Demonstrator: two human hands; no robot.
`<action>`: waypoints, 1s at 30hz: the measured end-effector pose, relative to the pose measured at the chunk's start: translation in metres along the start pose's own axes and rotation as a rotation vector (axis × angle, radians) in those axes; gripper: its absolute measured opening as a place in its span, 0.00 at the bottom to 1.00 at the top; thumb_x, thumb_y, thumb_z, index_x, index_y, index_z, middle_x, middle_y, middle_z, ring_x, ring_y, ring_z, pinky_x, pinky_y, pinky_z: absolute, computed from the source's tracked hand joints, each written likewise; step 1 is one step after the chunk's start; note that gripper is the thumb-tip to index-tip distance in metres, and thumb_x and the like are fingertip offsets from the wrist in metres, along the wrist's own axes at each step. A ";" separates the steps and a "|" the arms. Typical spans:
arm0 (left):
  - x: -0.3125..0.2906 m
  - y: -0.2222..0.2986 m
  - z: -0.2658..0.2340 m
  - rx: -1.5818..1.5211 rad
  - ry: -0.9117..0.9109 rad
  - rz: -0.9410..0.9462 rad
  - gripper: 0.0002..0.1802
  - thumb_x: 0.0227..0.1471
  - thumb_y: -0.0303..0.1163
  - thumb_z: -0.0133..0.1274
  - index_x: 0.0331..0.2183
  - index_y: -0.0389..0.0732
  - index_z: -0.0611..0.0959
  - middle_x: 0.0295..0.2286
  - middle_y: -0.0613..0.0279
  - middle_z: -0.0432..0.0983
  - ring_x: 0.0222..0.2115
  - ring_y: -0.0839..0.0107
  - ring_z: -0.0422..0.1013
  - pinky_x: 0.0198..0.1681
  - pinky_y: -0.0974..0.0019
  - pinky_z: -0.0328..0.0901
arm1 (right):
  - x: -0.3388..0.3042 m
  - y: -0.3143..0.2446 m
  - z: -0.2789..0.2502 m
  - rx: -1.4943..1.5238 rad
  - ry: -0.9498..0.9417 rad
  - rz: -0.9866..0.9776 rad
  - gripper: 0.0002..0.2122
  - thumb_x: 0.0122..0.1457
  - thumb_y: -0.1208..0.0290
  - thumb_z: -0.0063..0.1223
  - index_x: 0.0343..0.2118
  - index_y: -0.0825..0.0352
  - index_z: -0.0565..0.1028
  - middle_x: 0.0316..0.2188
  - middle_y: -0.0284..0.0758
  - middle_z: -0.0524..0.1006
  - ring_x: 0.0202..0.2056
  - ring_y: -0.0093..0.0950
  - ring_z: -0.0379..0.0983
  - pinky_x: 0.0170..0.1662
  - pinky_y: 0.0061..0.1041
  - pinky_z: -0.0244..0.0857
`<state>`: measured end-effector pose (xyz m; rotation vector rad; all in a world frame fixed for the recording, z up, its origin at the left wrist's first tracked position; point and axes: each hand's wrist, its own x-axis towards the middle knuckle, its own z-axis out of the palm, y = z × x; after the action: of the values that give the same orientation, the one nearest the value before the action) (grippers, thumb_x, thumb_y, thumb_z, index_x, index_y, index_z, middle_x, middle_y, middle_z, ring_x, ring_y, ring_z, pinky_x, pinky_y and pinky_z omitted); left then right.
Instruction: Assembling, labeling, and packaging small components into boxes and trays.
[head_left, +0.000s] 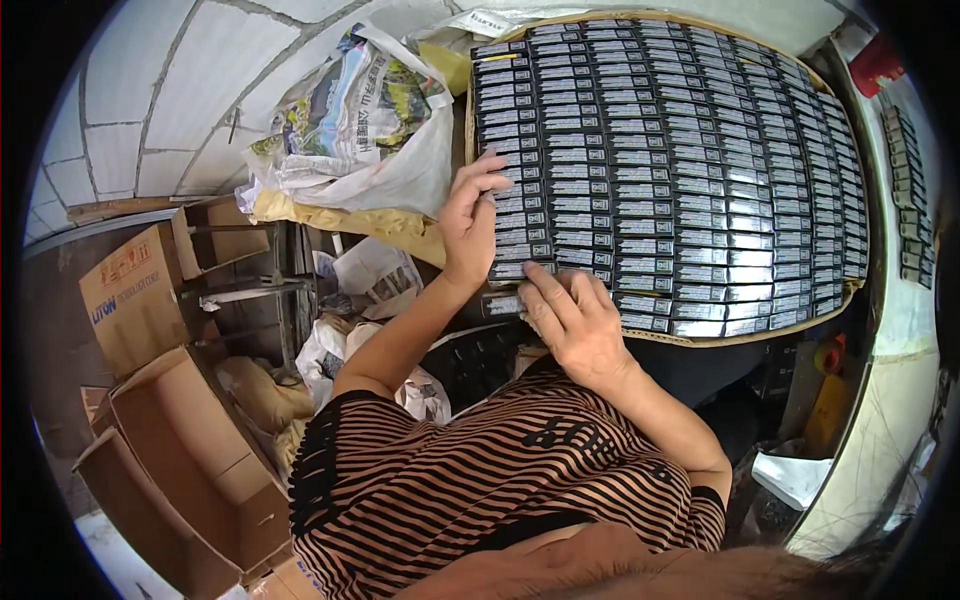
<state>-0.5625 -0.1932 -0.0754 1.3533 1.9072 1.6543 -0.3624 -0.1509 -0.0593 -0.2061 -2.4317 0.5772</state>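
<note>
White glare on black packs point(670, 180); wall tiles point(120, 95) bright, bowed near edge; lower left dimmer; rim black.

Above black packs point(640, 180): open air
Packs' left: printed bag point(350, 130) close by
Packs' right: pale ledge point(905, 325) alongside

left hand point(468, 222): forward, fingers point(484, 184) bent | right hand point(588, 338): palm down, fingers bent | forearms point(415, 325): angled inward

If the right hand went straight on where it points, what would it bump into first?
The right hand would likely meet the slim dark packs in the leftmost column; its fingertips seem to touch them, though depth is hard to judge.
</note>
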 end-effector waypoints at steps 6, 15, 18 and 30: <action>0.001 -0.008 -0.013 0.195 -0.167 0.074 0.12 0.49 0.14 0.42 0.32 0.33 0.78 0.44 0.51 0.73 0.56 0.53 0.63 0.57 0.59 0.57 | -0.013 0.002 -0.021 0.195 -0.081 0.043 0.19 0.42 0.77 0.59 0.41 0.72 0.72 0.48 0.42 0.72 0.38 0.36 0.72 0.40 0.31 0.70; -0.005 -0.009 -0.005 0.011 -0.032 0.022 0.11 0.53 0.15 0.42 0.34 0.33 0.79 0.47 0.52 0.71 0.56 0.59 0.62 0.58 0.62 0.56 | 0.014 0.001 -0.014 0.089 -0.111 0.007 0.13 0.45 0.75 0.55 0.34 0.72 0.71 0.52 0.45 0.69 0.49 0.40 0.67 0.49 0.36 0.65; -0.006 -0.007 -0.010 0.010 -0.052 0.022 0.11 0.53 0.16 0.43 0.37 0.33 0.78 0.48 0.52 0.69 0.57 0.59 0.61 0.59 0.62 0.54 | 0.010 -0.001 -0.013 0.206 -0.207 -0.033 0.13 0.42 0.77 0.55 0.34 0.73 0.71 0.42 0.44 0.70 0.45 0.39 0.68 0.47 0.35 0.67; -0.003 0.025 -0.006 0.899 -0.494 0.089 0.36 0.58 0.38 0.48 0.61 0.33 0.58 0.64 0.42 0.43 0.65 0.44 0.40 0.64 0.50 0.42 | 0.001 0.040 -0.103 0.151 0.062 0.279 0.23 0.47 0.75 0.60 0.48 0.70 0.69 0.40 0.44 0.74 0.40 0.43 0.70 0.44 0.34 0.66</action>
<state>-0.5533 -0.2017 -0.0528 1.9179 2.3357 0.3347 -0.3004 -0.0788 -0.0036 -0.4974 -2.3021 0.8607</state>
